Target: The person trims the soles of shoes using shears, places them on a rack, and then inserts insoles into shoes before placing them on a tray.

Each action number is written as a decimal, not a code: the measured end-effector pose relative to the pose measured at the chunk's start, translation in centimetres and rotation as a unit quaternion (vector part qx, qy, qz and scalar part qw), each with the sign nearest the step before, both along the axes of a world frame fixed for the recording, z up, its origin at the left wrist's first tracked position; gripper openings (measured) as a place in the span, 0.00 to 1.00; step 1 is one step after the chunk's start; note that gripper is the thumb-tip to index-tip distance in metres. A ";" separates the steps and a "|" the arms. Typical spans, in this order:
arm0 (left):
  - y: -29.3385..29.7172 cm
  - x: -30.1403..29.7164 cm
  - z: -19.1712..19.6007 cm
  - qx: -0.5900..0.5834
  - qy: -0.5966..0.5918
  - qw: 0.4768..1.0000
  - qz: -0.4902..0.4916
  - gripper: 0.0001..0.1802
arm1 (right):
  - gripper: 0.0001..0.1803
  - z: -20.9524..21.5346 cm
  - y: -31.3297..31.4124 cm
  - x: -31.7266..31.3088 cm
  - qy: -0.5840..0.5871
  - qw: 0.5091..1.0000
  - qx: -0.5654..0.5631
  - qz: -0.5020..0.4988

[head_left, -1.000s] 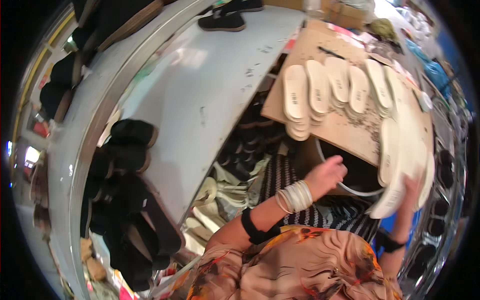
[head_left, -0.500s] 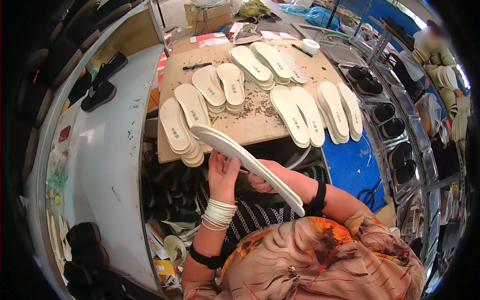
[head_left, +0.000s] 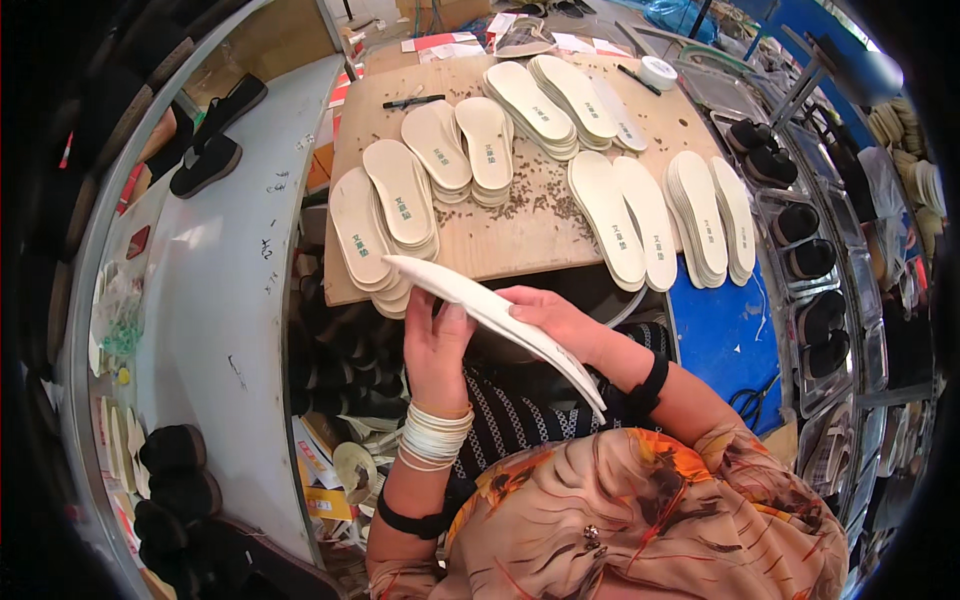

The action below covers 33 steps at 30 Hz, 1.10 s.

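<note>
Since the earlier frame the insole (head_left: 500,320) has dropped lower and closer to the body, and the view has swung so the board (head_left: 500,240) sits square ahead

Left hand (head_left: 436,345) is closed on the insole near its toe end, fingers over the top face, thumb side hidden. Right hand (head_left: 555,320) grips the near long edge around mid-length, fingers wrapped under. Insole is held edge-on, tilted, just off the near edge of the board and above the lap

Handling, my read: thin, light, white sheet part. It bows slightly along its length, so semi-flexible, not rigid. Surface looks matte, low slip risk. Not fragile, but a sharp bend could crease it. Best hold is two points along the long edges, as now; one-handed at the tip would let it droop

On the board: stacks (head_left: 395,215) of matching insoles fanned along the near-left part, more stacks at the far and right sides, crumbs scattered mid-board, a marker (head_left: 420,101) at the far-left edge, a tape roll (head_left: 658,72) at the far-right corner. Scissors (head_left: 752,398) lie on the blue surface right of the board
</note>
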<state>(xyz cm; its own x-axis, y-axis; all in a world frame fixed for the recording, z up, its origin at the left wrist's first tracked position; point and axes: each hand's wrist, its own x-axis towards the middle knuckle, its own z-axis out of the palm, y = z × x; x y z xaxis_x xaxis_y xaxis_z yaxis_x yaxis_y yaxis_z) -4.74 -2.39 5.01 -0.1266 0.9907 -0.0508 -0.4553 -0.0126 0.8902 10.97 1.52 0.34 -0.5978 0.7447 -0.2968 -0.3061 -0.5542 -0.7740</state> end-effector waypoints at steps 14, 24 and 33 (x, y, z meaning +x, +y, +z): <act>0.8 2.4 0.7 -0.028 0.018 0.999 -0.028 0.24 | 0.22 -2.9 0.7 2.3 0.029 1.000 0.005 -0.006; 1.0 4.6 0.4 -0.057 0.073 0.996 0.002 0.24 | 0.22 -4.7 1.1 3.3 0.032 0.999 0.011 0.022; 0.6 6.7 0.6 -0.077 0.119 0.990 0.014 0.23 | 0.21 -6.0 0.7 3.7 0.073 0.996 0.036 0.024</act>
<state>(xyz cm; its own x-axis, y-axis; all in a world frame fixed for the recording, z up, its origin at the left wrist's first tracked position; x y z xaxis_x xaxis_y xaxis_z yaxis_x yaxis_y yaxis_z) 1.92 -1.80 5.64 -0.1805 0.9694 -0.1664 -0.2333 0.1222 0.9647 14.68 2.26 -5.63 -0.6664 0.7302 -0.1508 -0.3935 -0.5163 -0.7607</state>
